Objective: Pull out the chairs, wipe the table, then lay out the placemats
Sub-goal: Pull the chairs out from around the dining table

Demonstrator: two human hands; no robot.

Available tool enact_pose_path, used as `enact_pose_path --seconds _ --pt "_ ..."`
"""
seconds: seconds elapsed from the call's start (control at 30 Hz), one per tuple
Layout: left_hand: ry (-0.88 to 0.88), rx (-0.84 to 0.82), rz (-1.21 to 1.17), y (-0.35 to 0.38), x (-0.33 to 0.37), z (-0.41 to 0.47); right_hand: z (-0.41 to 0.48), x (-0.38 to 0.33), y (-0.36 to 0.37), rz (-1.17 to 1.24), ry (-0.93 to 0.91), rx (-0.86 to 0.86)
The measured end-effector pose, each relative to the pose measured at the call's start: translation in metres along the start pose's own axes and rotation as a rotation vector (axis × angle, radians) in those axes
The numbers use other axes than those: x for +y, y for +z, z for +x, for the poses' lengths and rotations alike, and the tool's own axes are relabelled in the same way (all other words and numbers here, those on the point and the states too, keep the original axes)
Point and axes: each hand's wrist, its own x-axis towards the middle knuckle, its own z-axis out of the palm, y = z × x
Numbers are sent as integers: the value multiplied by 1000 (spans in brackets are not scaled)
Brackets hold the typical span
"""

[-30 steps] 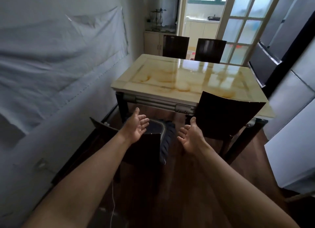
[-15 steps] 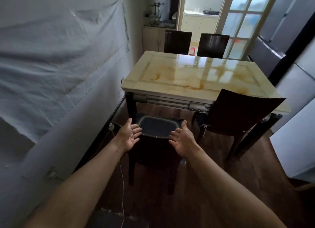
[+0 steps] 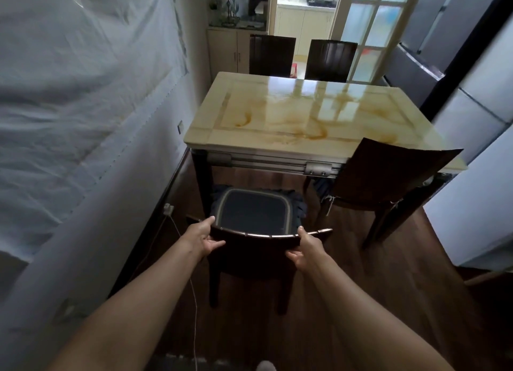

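Observation:
A dark wooden chair (image 3: 255, 256) with a navy seat cushion (image 3: 255, 212) stands in front of me, its seat partly under the near edge of the cream marble-topped table (image 3: 305, 112). My left hand (image 3: 201, 237) holds the left end of its backrest, thumb over the top rail and fingers behind. My right hand (image 3: 306, 247) holds the right end the same way. A second dark chair (image 3: 388, 173) is tucked against the table's near right corner. Two more chairs (image 3: 272, 55) (image 3: 330, 61) stand at the far side. No cloth or placemats are in view.
A wall draped in white sheeting (image 3: 83, 93) runs close along the left. A thin white cable (image 3: 191, 281) trails from a plug over the wooden floor by the chair. Grey and white covered appliances (image 3: 472, 120) line the right side. A low cabinet (image 3: 224, 51) stands beyond the table.
Both hands were open and apart in the air above the chair; they have now dropped onto the backrest and taken hold of its two ends. My view has shifted squarely behind the chair.

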Motion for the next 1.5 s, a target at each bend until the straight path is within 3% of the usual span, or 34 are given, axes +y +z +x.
enact_pose_path --seconds 0.4,0.5,0.97,1.5 --pt "-215 104 15 4 17 58 76 -5 -1 -27 139 109" --pt "-232 168 53 11 17 68 73 -16 5 -38 149 230" --pt "-55 226 81 65 63 100 104 -91 38 -85 79 216" --pt "-48 210 183 152 172 164 171 -190 124 -91 16 260"
